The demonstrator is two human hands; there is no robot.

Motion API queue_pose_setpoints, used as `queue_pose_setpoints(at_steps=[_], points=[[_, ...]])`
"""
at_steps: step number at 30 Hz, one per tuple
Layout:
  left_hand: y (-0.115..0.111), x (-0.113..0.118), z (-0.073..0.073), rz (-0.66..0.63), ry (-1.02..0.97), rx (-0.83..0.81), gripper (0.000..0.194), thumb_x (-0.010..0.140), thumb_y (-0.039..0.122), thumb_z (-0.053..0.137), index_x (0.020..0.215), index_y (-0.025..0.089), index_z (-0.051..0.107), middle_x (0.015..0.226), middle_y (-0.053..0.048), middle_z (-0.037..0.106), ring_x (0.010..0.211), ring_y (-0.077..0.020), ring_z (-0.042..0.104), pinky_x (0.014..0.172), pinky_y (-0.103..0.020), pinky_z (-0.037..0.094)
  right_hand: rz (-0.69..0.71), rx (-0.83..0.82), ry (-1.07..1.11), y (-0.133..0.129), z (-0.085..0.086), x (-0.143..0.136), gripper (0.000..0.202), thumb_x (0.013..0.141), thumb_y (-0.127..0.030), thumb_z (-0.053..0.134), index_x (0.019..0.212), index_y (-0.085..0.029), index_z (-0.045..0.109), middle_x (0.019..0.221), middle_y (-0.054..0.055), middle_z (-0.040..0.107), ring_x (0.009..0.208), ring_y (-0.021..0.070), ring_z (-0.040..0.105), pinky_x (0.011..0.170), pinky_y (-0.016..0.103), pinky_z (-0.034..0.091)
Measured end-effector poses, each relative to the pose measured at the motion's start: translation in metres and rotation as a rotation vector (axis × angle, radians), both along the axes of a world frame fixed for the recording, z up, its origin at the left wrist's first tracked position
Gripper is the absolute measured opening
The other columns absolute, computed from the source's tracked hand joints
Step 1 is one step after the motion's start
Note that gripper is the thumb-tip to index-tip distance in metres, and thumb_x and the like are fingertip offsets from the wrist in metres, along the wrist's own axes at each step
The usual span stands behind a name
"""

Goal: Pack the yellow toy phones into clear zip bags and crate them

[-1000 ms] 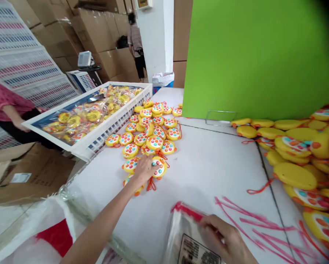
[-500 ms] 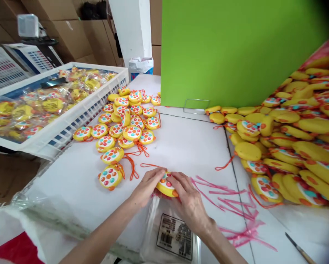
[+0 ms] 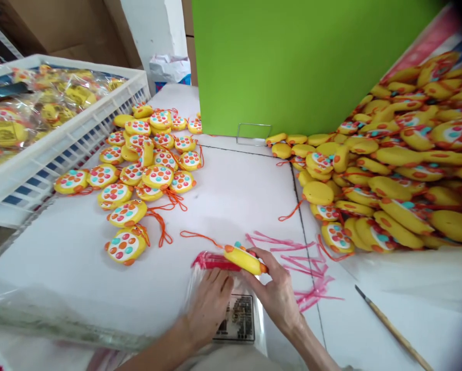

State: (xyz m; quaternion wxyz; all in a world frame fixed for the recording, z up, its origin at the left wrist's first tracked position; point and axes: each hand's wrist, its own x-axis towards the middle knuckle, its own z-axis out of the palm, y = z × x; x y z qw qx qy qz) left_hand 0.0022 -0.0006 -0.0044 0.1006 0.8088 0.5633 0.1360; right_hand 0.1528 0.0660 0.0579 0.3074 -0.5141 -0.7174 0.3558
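Note:
My right hand (image 3: 276, 294) grips a yellow duck-shaped toy (image 3: 244, 258) with coloured buttons and an orange cord, tilted on its edge at the red-striped mouth of a clear plastic bag (image 3: 231, 304). My left hand (image 3: 211, 304) presses flat on that bag, which bears a printed label, near the table's front edge. A loose group of the same toys (image 3: 146, 170) lies face up at the left of the white table (image 3: 238, 201).
A big heap of yellow toys (image 3: 400, 165) fills the right side. A white crate (image 3: 53, 149) with bagged toys stands at the left. Pink strips (image 3: 300, 257) lie beside my right hand, a thin brush (image 3: 389, 327) at lower right. A green board (image 3: 292, 62) stands behind.
My left hand took a toy from the left group and brought it to the bag; my right hand now holds it at the bag's mouth while the left rests on the bag. The view tilted down.

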Motion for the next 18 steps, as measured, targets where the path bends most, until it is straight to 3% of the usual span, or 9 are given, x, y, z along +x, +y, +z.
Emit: queue_pose_setpoints(at_steps=[4, 7, 12, 14, 16, 18], points=[[0.003, -0.002, 0.009, -0.016, -0.04, -0.006, 0.014, 0.083, 0.01, 0.049, 0.093, 0.013, 0.058, 0.097, -0.011, 0.062, 0.089, -0.0273, 0.056, 0.079, -0.046, 0.048, -0.07, -0.259, 0.104, -0.008, 0.002, 0.008, 0.039, 0.081, -0.03, 0.058, 0.117, -0.019, 0.048, 0.11, 0.008, 0.062, 0.091, 0.0193, 0.062, 0.07, 0.027, 0.054], [0.0, -0.005, 0.012, 0.034, -0.186, -0.021, 0.009, 0.084, 0.012, 0.049, 0.089, 0.015, 0.055, 0.094, -0.009, 0.062, 0.085, -0.0251, 0.055, 0.076, -0.043, 0.048, -0.072, -0.464, 0.164, -0.013, 0.006, 0.021, 0.044, 0.083, -0.039, 0.056, 0.121, -0.019, 0.045, 0.103, 0.006, 0.062, 0.083, 0.0189, 0.062, 0.063, 0.027, 0.054], [-0.005, -0.012, 0.009, 0.147, -0.384, -0.014, 0.03, 0.086, 0.012, 0.047, 0.117, 0.016, 0.046, 0.104, -0.01, 0.06, 0.095, -0.023, 0.053, 0.082, -0.04, 0.046, -0.132, -0.751, 0.215, -0.027, 0.012, 0.046, 0.045, 0.083, -0.05, 0.056, 0.115, -0.019, 0.05, 0.077, 0.0, 0.062, 0.053, 0.0128, 0.058, 0.06, 0.03, 0.052], [-0.003, -0.013, 0.008, 0.107, -0.374, -0.008, 0.029, 0.088, 0.012, 0.044, 0.116, 0.017, 0.049, 0.101, -0.009, 0.061, 0.093, -0.0227, 0.053, 0.082, -0.04, 0.046, -0.14, -0.9, 0.369, -0.031, 0.015, 0.049, 0.044, 0.081, -0.048, 0.06, 0.113, -0.019, 0.052, 0.082, 0.001, 0.062, 0.054, 0.0116, 0.059, 0.058, 0.028, 0.053], [0.0, -0.013, 0.009, 0.042, -0.36, -0.002, 0.021, 0.089, 0.012, 0.041, 0.103, 0.017, 0.057, 0.093, -0.007, 0.062, 0.086, -0.022, 0.054, 0.078, -0.039, 0.046, -0.13, -1.055, 0.58, -0.032, 0.018, 0.046, 0.045, 0.08, -0.046, 0.061, 0.114, -0.018, 0.052, 0.091, 0.005, 0.062, 0.06, 0.0123, 0.06, 0.051, 0.024, 0.052], [0.003, -0.01, 0.011, 0.016, -0.341, 0.02, 0.02, 0.09, 0.013, 0.04, 0.093, 0.015, 0.06, 0.087, -0.008, 0.062, 0.08, -0.0218, 0.053, 0.073, -0.038, 0.046, -0.12, -1.089, 0.714, -0.03, 0.019, 0.037, 0.048, 0.082, -0.046, 0.059, 0.119, -0.018, 0.048, 0.1, 0.009, 0.061, 0.07, 0.0152, 0.061, 0.045, 0.021, 0.051]])
